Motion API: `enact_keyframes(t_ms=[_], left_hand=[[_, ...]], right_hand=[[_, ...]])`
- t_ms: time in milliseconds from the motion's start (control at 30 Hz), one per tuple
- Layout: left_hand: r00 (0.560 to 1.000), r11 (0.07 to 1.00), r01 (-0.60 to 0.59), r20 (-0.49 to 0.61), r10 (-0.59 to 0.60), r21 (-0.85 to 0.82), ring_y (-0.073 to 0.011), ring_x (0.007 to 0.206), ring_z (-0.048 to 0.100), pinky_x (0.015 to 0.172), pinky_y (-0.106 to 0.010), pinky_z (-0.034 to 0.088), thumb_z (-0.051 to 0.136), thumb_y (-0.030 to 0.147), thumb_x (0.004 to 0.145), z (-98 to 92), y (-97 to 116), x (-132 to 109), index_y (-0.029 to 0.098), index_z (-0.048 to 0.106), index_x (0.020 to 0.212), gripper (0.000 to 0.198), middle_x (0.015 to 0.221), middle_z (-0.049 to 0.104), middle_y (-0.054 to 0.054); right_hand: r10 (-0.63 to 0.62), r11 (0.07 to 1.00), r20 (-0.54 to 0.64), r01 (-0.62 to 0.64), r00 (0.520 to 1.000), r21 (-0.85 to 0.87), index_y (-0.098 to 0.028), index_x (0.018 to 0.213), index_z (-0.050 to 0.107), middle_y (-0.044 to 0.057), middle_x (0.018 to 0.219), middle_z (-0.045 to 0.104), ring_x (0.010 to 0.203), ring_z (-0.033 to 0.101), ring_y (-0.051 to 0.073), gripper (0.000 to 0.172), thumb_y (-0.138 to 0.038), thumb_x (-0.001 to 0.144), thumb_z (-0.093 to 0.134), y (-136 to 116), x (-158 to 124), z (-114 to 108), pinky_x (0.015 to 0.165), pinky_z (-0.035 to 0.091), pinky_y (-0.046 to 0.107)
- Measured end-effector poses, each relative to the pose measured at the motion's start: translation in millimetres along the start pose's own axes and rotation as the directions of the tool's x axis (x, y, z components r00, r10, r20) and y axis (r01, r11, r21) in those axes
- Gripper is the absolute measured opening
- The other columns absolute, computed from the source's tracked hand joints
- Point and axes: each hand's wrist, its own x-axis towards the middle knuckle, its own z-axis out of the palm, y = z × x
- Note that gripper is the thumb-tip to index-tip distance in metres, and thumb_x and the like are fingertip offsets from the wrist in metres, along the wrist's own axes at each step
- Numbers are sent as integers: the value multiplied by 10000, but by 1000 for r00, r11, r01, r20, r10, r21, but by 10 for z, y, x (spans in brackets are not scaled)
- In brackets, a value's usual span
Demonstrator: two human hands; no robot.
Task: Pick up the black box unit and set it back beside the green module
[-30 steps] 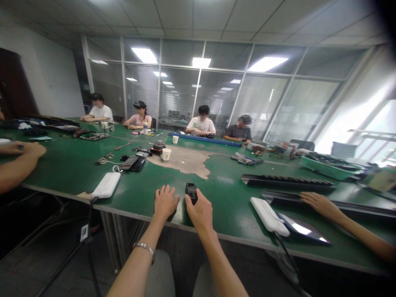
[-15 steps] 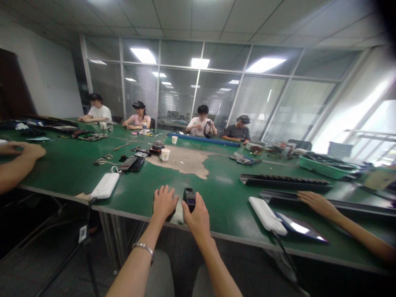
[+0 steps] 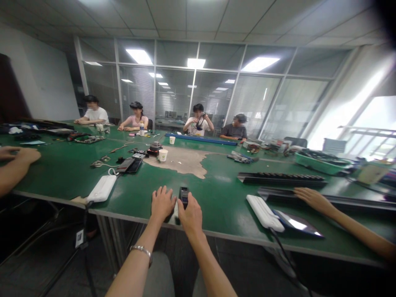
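Note:
My left hand (image 3: pixel 162 203) rests on the green table (image 3: pixel 216 198) near its front edge, palm down with fingers stretched out. A silver bracelet (image 3: pixel 141 248) circles that wrist. Just to its right, my right hand (image 3: pixel 192 212) has its thumb and fingers around a small black box-shaped device (image 3: pixel 184 194). The device's dark top shows between thumb and fingers; its lower part is hidden by the hand. A pale patch on the tabletop lies between my two hands.
White power banks (image 3: pixel 102 188) with cables lie left and right. Paper cups (image 3: pixel 163 155) stand beyond a bare brown patch (image 3: pixel 185 159). Black metal rails (image 3: pixel 281 179) and a neighbour's hand (image 3: pixel 311 197) are at right; another person's hands (image 3: pixel 26 159) are at left. Several people sit opposite.
The view has turned slightly, so the scene sits a little further left. My hands stay nearly in place by the device. Across the table, a person has lifted a black object towards their face.

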Motion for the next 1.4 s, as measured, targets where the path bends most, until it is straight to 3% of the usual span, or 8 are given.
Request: enact_keyframes(t_ms=[233, 433, 600, 767, 1033, 1233, 1400], left_hand=[[1000, 1000, -9, -13, 9, -3, -306, 1383, 379, 1122, -518, 280, 427, 500, 949, -5, 13, 0, 301, 583, 1322, 451, 1483, 483, -91], [1000, 1000, -4, -10, 4, -8, -306, 1385, 376, 1121, -509, 283, 430, 502, 946, -2, 22, -3, 301, 592, 1308, 444, 1480, 485, -85], [1000, 1000, -10, -23, 10, -9, -309, 1386, 374, 1122, -508, 283, 426, 502, 946, 8, 14, -4, 307, 596, 1311, 447, 1480, 487, -80], [1000, 1000, -17, -24, 17, -4, -310, 1383, 378, 1120, -505, 286, 406, 509, 951, 31, -1, 6, 296, 591, 1326, 470, 1482, 488, -86], [1000, 1000, -19, -21, 19, 3, -305, 1390, 370, 1124, -499, 281, 396, 509, 958, 26, 7, 1, 298, 586, 1331, 470, 1489, 481, -81], [999, 1000, -29, -24, 29, 7, -309, 1384, 377, 1119, -500, 287, 389, 510, 960, 39, -5, 1, 284, 584, 1338, 481, 1485, 483, -94], [999, 1000, -20, -26, 20, 4, -311, 1385, 377, 1121, -509, 283, 403, 511, 955, 52, -8, 6, 292, 584, 1338, 477, 1490, 478, -90]], right_hand=[[28, 991, -86, -17, 996, 132, -61, 1314, 582, 219, 1219, 658, 1136, 629, 307, 576, -477, 924, 500, -95, 201, -266, 964, 469, 391], [96, 989, -179, -74, 979, 127, -62, 1308, 599, 208, 1267, 643, 1174, 612, 303, 609, -500, 898, 498, 201, 253, -441, 1020, 449, 416], [82, 996, -132, -76, 988, 50, -37, 1321, 580, 221, 1278, 632, 1175, 610, 318, 616, -467, 886, 501, 499, 120, -357, 1020, 452, 425], [74, 997, -111, -71, 991, 31, -13, 1319, 568, 239, 1275, 624, 1182, 602, 326, 606, -441, 894, 498, 584, 36, -243, 1026, 450, 433], [-4, 1000, -215, 6, 977, 6, -29, 1425, 456, 249, 1490, 418, 1384, 406, 324, 693, -489, 909, 508, 620, -50, -220, 1117, 363, 475], [-18, 1000, -185, 22, 982, 21, -26, 1420, 460, 246, 1426, 497, 1333, 471, 306, 678, -492, 928, 490, 621, -51, -235, 1100, 388, 462], [-26, 999, -145, 32, 989, 42, -46, 1341, 556, 222, 1315, 602, 1227, 568, 288, 577, -461, 959, 432, 653, -63, -209, 1066, 424, 450]])
